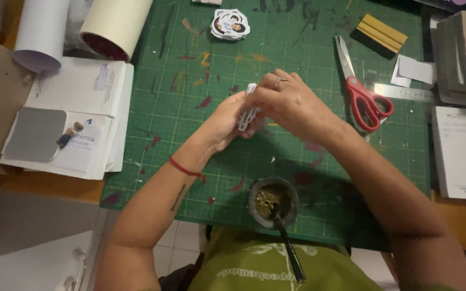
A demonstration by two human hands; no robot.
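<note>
I see my left hand (223,121) and right hand (289,102) pinching 1 small white printed sticker stack (248,110) closed-fingered above the green cutting mat (190,140), lifted for fingertip work.

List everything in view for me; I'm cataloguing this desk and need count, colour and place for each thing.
cutting mat: 1, green, desk centre
scissors: 1, red-handled, right on mat
sticker stack: 1, white, top of mat
squeegee: 1, yellow and black, top right
metal ruler: 1, silver, right of scissors
rolls: 2, white and cream, top left
cup with straw: 1, dark, near edge
small white piece: 1, between both hands
left hand: red wristband
right hand: ring
</note>
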